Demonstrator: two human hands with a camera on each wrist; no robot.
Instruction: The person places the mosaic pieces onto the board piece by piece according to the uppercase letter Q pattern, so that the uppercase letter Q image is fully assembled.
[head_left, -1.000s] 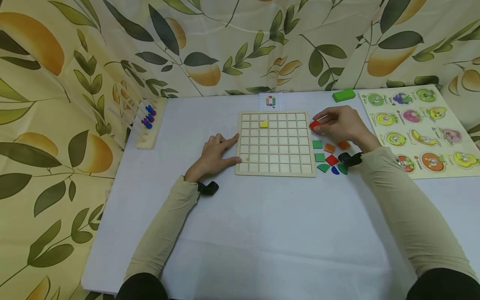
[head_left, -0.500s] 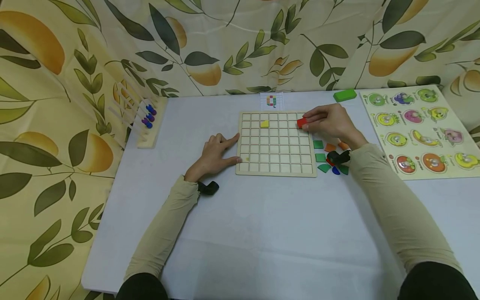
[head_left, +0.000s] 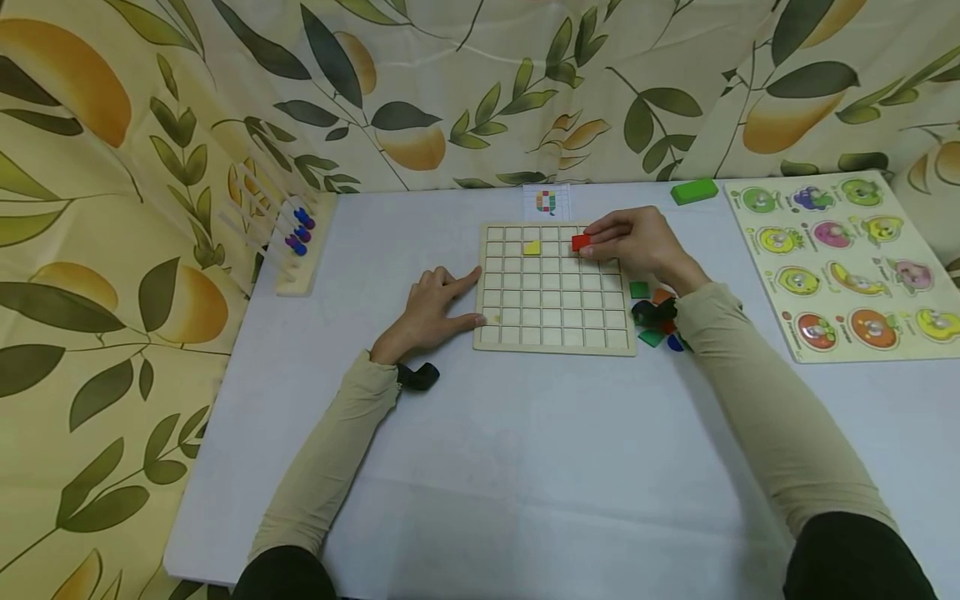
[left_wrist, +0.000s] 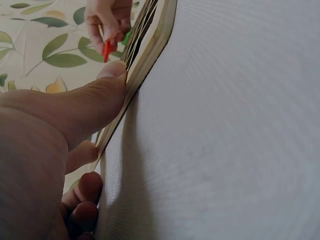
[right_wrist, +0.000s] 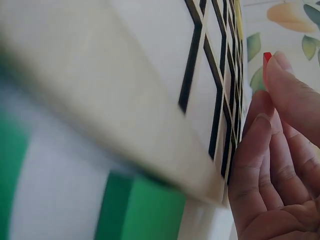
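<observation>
A wooden grid board [head_left: 553, 347] lies flat on the white table, a yellow tile [head_left: 532, 247] in one of its upper cells. My left hand [head_left: 431, 310] touches the board's left edge with thumb and index finger spread along it; in the left wrist view the thumb [left_wrist: 95, 97] rests against the wooden rim. Over the upper right of the board, my right hand [head_left: 633, 243] pinches a red square tile [head_left: 581, 242] between thumb and fingers. The right wrist view shows this tile [right_wrist: 267, 61] raised above the grid, seen nearly edge-on.
Green tiles [head_left: 639, 290] and other coloured pieces lie right of the board, partly hidden by the right wrist. Behind it is a pattern card [head_left: 547, 202]. A green block [head_left: 693, 192] and a fruit puzzle board [head_left: 855, 258] sit at right, a bead stand [head_left: 306, 250] at left.
My right hand has carried the red tile leftward, from beside the board's right edge to over its upper right cells. The left hand has stayed at the left edge.
</observation>
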